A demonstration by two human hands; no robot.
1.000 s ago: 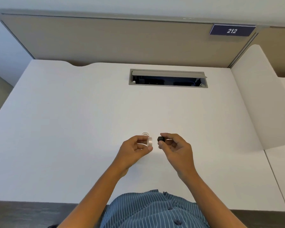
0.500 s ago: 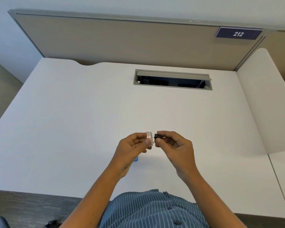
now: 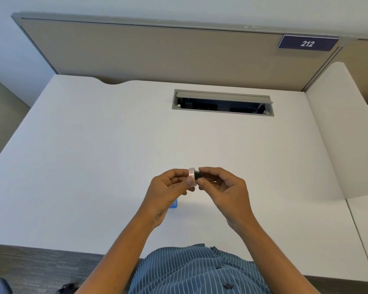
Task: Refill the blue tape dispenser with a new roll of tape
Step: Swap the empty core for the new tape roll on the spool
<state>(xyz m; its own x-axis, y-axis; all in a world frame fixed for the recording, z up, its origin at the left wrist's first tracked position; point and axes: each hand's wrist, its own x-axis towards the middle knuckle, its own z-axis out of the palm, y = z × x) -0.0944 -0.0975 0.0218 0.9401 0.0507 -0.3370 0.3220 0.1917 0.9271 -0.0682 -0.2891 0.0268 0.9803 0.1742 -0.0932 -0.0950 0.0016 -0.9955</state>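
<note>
Above the white counter (image 3: 94,166), the left hand (image 3: 168,190) pinches a small clear tape roll (image 3: 191,177) as the right hand (image 3: 223,187) presses a black plastic core (image 3: 198,176) into it, the blue dispenser (image 3: 173,203) partly hidden beneath the left hand; a skewed push could jam the core.

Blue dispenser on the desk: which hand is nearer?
Left. The left hand hangs right over the blue dispenser, covering most of it. The right hand is off to its right, holding a black core against the tape roll.
</note>
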